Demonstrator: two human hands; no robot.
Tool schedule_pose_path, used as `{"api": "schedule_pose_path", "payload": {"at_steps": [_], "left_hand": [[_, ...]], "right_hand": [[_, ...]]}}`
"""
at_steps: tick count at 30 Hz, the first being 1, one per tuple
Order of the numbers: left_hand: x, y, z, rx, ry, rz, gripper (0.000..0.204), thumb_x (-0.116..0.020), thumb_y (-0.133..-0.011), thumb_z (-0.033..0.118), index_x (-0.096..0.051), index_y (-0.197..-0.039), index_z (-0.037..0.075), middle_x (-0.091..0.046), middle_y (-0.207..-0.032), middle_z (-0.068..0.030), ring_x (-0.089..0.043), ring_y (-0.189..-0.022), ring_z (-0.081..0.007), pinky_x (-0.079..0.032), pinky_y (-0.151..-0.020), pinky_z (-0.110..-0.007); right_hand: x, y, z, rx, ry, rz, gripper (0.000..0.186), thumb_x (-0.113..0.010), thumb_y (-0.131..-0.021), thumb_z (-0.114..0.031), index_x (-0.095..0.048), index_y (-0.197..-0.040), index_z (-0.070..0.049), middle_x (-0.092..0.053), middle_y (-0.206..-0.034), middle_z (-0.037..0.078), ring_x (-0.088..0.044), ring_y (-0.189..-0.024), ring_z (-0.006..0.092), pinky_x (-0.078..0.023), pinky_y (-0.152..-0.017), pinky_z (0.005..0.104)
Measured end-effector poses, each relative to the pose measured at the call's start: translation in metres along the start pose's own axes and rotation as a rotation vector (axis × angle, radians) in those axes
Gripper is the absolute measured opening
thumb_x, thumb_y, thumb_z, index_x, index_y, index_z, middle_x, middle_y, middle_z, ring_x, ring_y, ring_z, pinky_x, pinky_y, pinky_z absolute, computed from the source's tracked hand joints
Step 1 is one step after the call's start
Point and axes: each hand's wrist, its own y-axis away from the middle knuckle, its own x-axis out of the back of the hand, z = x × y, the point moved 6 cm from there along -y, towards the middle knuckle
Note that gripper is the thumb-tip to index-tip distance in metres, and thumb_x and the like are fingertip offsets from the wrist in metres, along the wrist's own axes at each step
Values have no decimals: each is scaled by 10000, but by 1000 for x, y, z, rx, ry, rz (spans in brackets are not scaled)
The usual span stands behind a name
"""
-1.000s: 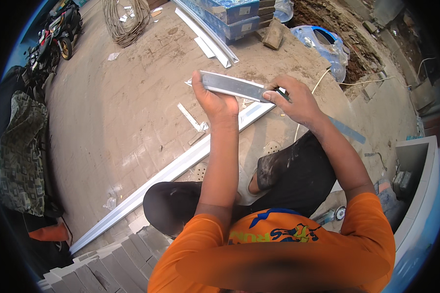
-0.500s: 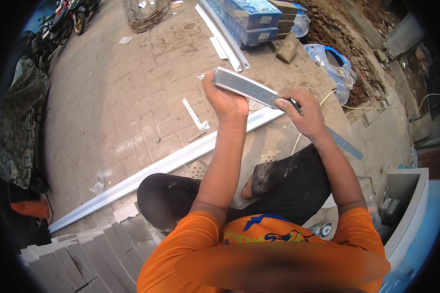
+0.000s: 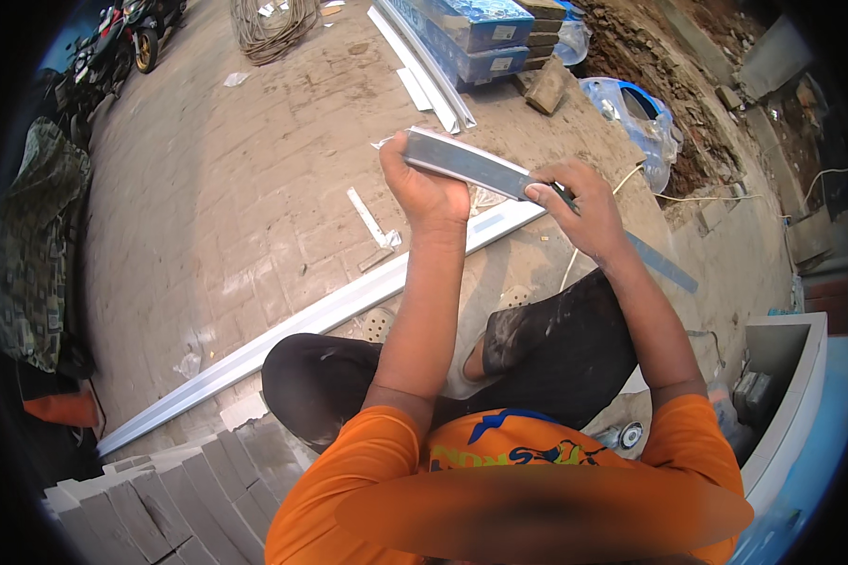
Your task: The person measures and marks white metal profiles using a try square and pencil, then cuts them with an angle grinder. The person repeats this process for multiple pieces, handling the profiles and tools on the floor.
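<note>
My left hand is closed around the far left end of a short grey strip with white edges, its thumb over the end. The strip slants down to the right in front of me. At its other end my right hand is closed, thumb pressed on the strip. A small dark green thing shows between the right fingers; its kind is mostly hidden. Beyond the right wrist a flat grey-blue bar shows, partly covered by the forearm. A long white metal profile lies on the paving below both hands.
Blue boxes and more white profiles lie at the back. A wire coil is at the far left. Grey blocks are stacked near left. A white-rimmed trough stands at right. A cable crosses the ground.
Both hands and the strip have shifted very slightly left in the picture, as has the background. The grip of each hand looks the same.
</note>
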Motion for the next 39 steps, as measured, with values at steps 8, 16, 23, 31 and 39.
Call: {"api": "schedule_pose_path", "payload": {"at_steps": [8,16,23,31,39], "left_hand": [[1,1,-5,-64,-95,-23,338,-735,-1018,377,-579,-1096,87,-619,-983,-103,-651,-954,-268,-550,-884,-473],[18,-10,-19,-51,-152,-22,308,-687,-1069,362,-564,-1145,89,-611,-1054,-88,-630,-997,-252,-542,-928,-461],[21,-1,-50,21,-168,-77,338,-635,-1103,396,-539,-1193,85,-588,-1089,-78,-621,-1092,-254,-541,-1025,-489],[20,5,-53,51,-233,-47,393,-618,-1095,445,-522,-1202,79,-584,-1148,-102,-622,-1157,-269,-540,-1076,-493],[26,2,-55,57,-323,-41,430,-642,-1076,438,-507,-1263,74,-573,-1160,-114,-632,-1174,-254,-573,-1072,-477]], "right_hand": [[0,0,5,-26,-6,-15,290,-804,-1001,-306,-827,-1137,-51,-761,-1036,126,-718,-961,297,-551,-875,406],[9,-10,-9,37,-131,120,358,-772,-1026,-268,-782,-1310,-50,-777,-1119,123,-727,-1046,235,-558,-955,377],[-11,-36,-26,121,-489,91,327,-742,-1022,-232,-797,-1275,-32,-824,-1097,134,-762,-991,196,-586,-890,356],[-15,-35,-11,-86,-416,88,282,-741,-983,-283,-783,-1119,-40,-808,-904,137,-764,-830,187,-591,-781,364],[-22,-35,6,0,-428,174,260,-745,-989,-292,-797,-1068,-49,-800,-903,52,-726,-798,125,-570,-736,325]]}}
